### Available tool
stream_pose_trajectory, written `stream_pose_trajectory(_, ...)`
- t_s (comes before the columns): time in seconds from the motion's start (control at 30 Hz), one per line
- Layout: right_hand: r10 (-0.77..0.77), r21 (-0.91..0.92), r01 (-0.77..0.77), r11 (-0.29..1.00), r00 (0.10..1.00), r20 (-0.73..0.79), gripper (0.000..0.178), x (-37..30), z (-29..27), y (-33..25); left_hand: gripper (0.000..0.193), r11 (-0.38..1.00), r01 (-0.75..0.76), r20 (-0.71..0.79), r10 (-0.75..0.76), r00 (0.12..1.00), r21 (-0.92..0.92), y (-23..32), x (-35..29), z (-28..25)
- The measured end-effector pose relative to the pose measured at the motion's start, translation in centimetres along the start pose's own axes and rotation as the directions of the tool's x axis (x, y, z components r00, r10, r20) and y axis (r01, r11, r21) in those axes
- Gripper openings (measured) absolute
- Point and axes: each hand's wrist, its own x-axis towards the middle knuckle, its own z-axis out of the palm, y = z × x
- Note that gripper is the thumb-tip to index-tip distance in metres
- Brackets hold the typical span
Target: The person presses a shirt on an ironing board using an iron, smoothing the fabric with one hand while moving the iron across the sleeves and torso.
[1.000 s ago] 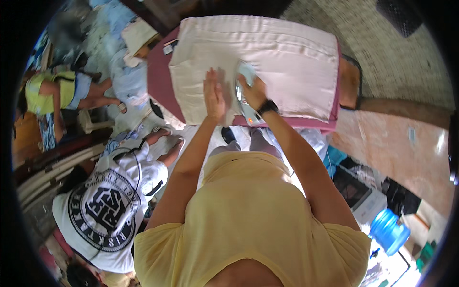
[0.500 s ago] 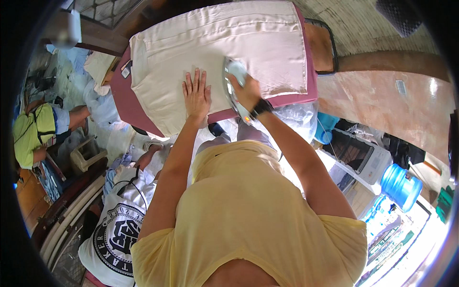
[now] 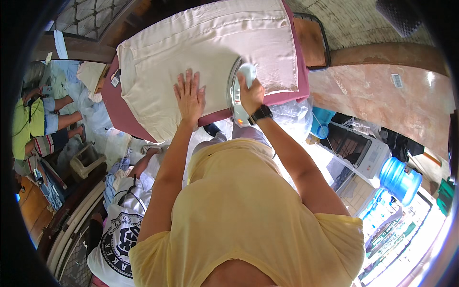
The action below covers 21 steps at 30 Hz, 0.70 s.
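A cream garment (image 3: 177, 57), which looks like trousers, lies spread over a board with a dark pink cover (image 3: 117, 103). My left hand (image 3: 191, 99) rests flat on the cloth with its fingers spread. To its right, my right hand (image 3: 251, 95) is wrapped round the handle of a clothes iron (image 3: 234, 88). The iron lies on the garment near the board's close edge, with a small orange light glowing at its heel. Its soleplate is hidden against the cloth. A dark tag (image 3: 116, 77) sits at the garment's left end.
On the left, people in yellow-green (image 3: 28, 124) and white (image 3: 114, 239) shirts sit close by. A beige plastic stool (image 3: 87, 160) stands between them. At right are a washing machine (image 3: 370, 160), a blue water jug (image 3: 400, 181) and clear plastic (image 3: 291, 115) under the board's edge.
The iron, in my right hand, has slid slightly right relative to the cloth and turned more upright. The view has shifted a little. My left hand stays flat on the garment.
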Motion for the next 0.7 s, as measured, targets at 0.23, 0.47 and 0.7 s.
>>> stream_pose_trajectory(0.23,0.118,-0.047,-0.113,0.992,0.987,0.112,0.068,10.9,2.1,-3.4,0.058,0.999,-0.023,0.059,0.021,0.998,0.044,0.8,0.5,1.0)
stream_pose_trajectory(0.47,0.003,-0.004,-0.004,1.0,1.0,-0.011,0.05,2.8,-0.6,-0.2,0.056,0.999,-0.004,0.039,0.003,0.999,0.038,0.8,0.4,0.8)
stream_pose_trajectory(0.7,-0.002,-0.147,-0.014,0.989,0.994,-0.108,0.077,14.3,0.1,0.3,0.055,0.999,-0.014,0.037,0.013,0.999,0.036,1.4,0.7,0.6)
